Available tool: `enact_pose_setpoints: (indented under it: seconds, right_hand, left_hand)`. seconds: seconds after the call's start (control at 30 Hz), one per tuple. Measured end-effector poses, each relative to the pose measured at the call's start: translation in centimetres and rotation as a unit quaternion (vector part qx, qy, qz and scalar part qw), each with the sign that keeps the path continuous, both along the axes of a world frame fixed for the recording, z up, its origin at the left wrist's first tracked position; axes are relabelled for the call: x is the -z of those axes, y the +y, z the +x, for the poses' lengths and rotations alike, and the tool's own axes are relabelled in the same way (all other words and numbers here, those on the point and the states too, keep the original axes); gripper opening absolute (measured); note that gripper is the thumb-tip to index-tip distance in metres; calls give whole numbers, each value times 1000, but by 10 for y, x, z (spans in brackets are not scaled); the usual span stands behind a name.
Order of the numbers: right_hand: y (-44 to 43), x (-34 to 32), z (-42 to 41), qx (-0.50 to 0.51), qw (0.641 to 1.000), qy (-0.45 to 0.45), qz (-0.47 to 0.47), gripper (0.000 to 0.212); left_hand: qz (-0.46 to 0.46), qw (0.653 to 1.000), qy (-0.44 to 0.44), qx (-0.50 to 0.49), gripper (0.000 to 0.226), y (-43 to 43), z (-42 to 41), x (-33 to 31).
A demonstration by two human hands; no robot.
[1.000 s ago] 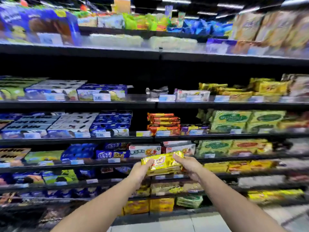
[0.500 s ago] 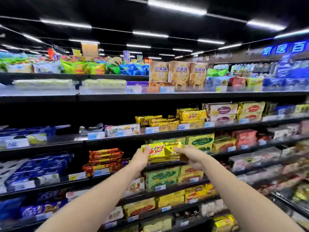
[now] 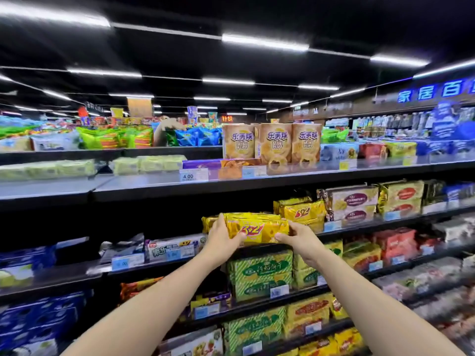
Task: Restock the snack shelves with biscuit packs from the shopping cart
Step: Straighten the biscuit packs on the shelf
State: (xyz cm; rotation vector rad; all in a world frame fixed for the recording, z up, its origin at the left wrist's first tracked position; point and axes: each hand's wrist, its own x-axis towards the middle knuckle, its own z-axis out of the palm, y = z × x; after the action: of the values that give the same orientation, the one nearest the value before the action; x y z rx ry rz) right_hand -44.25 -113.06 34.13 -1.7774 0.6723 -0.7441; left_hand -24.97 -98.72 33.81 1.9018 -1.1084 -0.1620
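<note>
A yellow biscuit pack (image 3: 258, 228) is held at its two ends, level with the second shelf (image 3: 385, 222) from the top: the left hand (image 3: 221, 237) is curled round its left end, the right hand (image 3: 299, 237) round its right end. More yellow packs (image 3: 300, 210) are stacked just beside it to the right.

Both ends of yellow biscuit pack (image 3: 257, 227) are covered by left hand (image 3: 222, 238) and right hand (image 3: 300, 238). Blue sign (image 3: 434, 92), upper right, is cut off by frame edge. Price tag (image 3: 124, 262), centre left, is blurred; digits illegible. Shelf pkgs (image 3: 424, 276), lower right, are smeared; type can't be told. Forearms (image 3: 144, 312) are cut off at btm edge.
</note>
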Motion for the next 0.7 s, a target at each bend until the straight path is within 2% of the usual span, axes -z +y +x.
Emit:
enact_pose_setpoints:
  seconds: [0.03,0.1,0.2,0.23,0.4,0.47,0.6,0.7]
  right_hand:
    - [-6,-3,7,-1,1000,9,-13,45]
    - [-14,-9,21,0,999,22,-32,58]
    - [-27,-13,44,10,997,39,-59,66]
    - [-32,-14,51,17,996,49,-73,69]
    - [-65,-14,73,42,985,126,-113,73]
    - [-75,-12,78,49,977,157,-137,62]
    - [-84,-10,83,80,942,217,-244,23]
    - [-79,-11,85,99,898,246,-351,25]
  left_hand:
    - [5,1000,0,0,90,-7,8,1]
    - [-6,1000,-3,-22,78,-18,22,4]
    - [-30,997,-17,-72,32,-32,37,8]
    - [-26,996,-22,-81,25,-35,40,8]
    - [19,993,-9,-119,26,-58,43,14]
    - [41,992,-9,-123,32,-64,40,17]
    - [62,990,-35,-124,33,-76,37,18]
    - [74,988,-47,-124,52,-79,34,13]
